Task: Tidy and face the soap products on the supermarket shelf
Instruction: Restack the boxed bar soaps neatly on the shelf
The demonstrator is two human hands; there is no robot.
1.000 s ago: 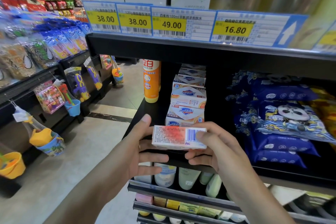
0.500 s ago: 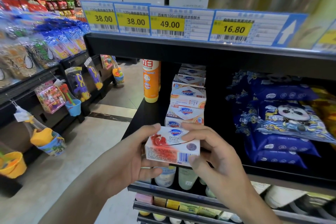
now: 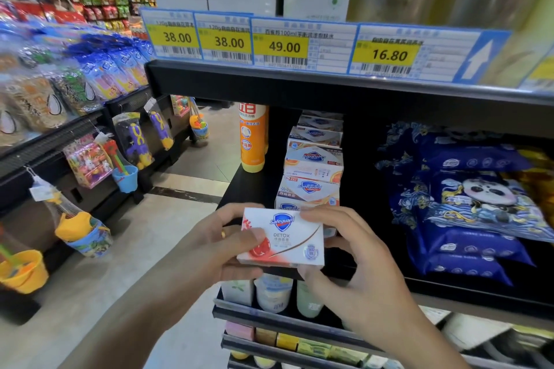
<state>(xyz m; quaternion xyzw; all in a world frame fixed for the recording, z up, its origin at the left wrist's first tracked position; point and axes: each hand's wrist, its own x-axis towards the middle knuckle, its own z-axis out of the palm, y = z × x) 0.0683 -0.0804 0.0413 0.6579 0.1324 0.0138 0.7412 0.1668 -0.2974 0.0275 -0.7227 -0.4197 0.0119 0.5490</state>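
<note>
A white and red Safeguard soap box [image 3: 289, 241] is held in front of the black shelf [image 3: 239, 186], its printed front face turned up toward me. My left hand [image 3: 215, 249] grips its left end, thumb lying across the front. My right hand [image 3: 350, 255] pinches its right end, fingers over the top edge and thumb under the bottom corner. Behind the box stands a stack of soap boxes [image 3: 313, 168] on the shelf, fronts facing outward; the lowest one is partly hidden by the held box.
An orange bottle [image 3: 252, 138] stands left of the stack. Blue panda-print packs [image 3: 467, 207] fill the shelf to the right. Price tags [image 3: 281, 45] line the shelf edge above. Lower shelves hold bottles [image 3: 274, 293] and small coloured boxes. The aisle floor and hanging toys [image 3: 132, 147] lie left.
Both hands have rotated the soap box: its barcode side faced me a second ago, and now the logo front does. The box also sits slightly lower.
</note>
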